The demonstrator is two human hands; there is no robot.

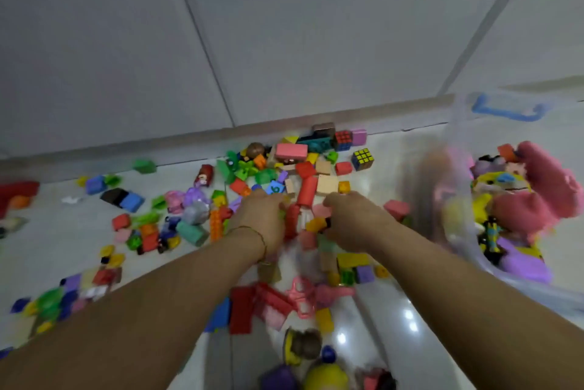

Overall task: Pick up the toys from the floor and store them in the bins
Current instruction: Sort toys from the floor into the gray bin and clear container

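Blocks (308,190) of glossy studded plastic lie heaped on the shiny tiled floor (60,247) around our hands. Our right hand (354,222) grips a yellow block (316,225); whether our left hand (262,219) holds anything we cannot tell. Right of both stands a clear bin (456,143) holding plush toys (543,187).

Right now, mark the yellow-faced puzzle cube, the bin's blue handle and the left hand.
yellow-faced puzzle cube (362,158): head view, its yellow top face.
blue handle (505,115): head view, middle of its bar.
left hand (262,216): head view, back of the hand.
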